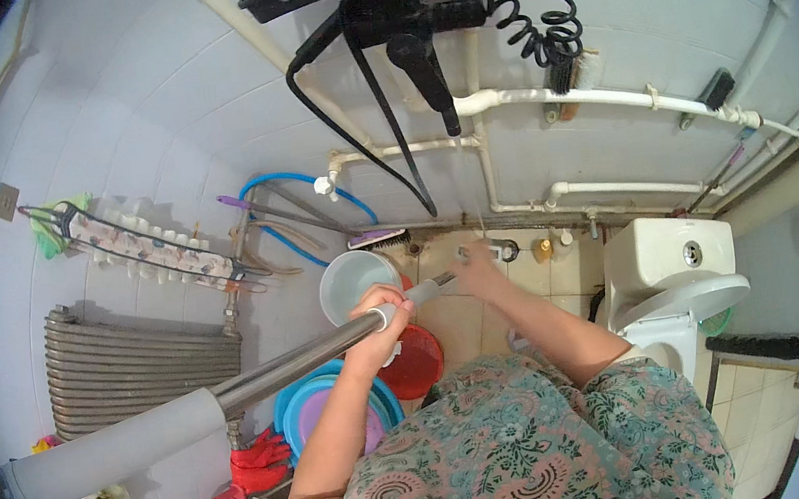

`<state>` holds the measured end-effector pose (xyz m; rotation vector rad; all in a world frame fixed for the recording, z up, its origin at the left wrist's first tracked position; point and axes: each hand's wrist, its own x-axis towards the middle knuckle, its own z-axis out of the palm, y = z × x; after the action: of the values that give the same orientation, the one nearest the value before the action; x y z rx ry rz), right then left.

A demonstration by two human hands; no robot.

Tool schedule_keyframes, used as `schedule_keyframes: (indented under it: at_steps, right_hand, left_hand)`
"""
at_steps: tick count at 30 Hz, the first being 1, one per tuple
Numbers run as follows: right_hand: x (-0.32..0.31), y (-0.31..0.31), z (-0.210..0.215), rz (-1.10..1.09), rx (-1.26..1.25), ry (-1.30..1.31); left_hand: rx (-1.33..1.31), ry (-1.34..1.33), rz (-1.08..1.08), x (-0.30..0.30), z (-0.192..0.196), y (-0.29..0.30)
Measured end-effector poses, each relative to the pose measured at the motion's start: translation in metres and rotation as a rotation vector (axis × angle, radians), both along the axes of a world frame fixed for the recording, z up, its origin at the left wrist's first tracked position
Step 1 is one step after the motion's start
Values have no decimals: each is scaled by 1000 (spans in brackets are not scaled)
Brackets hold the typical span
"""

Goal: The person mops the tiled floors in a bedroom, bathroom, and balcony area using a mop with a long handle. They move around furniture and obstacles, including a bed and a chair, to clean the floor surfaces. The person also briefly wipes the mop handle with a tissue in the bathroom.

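Note:
My left hand [384,310] is closed around a long telescopic pole [303,358], near a pale collar on its metal shaft. The pole's thick grey grip stretches to the far left, while its thinner end slopes down towards the floor. My right hand [471,268] is beside that lower end, smeared by motion, so its fingers cannot be made out. A thin stream of water [468,175] falls from the black faucet [420,60] on the wall above it. Next to the right hand is a small black-and-pale object [504,251] whose kind I cannot tell.
A white bucket [348,281], a red basin [415,364] and stacked blue and purple basins [325,411] stand left of me. To the right is a toilet [669,264] with its lid raised. Red gloves [261,463] hang at lower left, below a radiator [143,369].

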<state>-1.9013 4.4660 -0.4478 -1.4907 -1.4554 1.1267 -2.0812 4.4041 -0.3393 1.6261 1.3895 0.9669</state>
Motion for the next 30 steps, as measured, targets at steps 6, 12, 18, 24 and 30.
schedule_keyframes:
  at_steps: [6,12,18,24,30]
  right_hand:
    - [31,61,162,-27,966,-683]
    - [46,109,145,-12,924,-1089]
    - [53,111,135,46,893,-1143]
    - [77,32,56,-5,637,-689]
    - [140,-139,-39,-64,131,-754]
  left_hand:
    - [35,23,39,-3,0,-8]
    - [-90,-108,68,-10,-5,-7]
    - [-94,-146,213,-9,-6,-10]
    - [426,-160,116,-21,41,-26]
    - [764,-462,41,-28,98,-47]
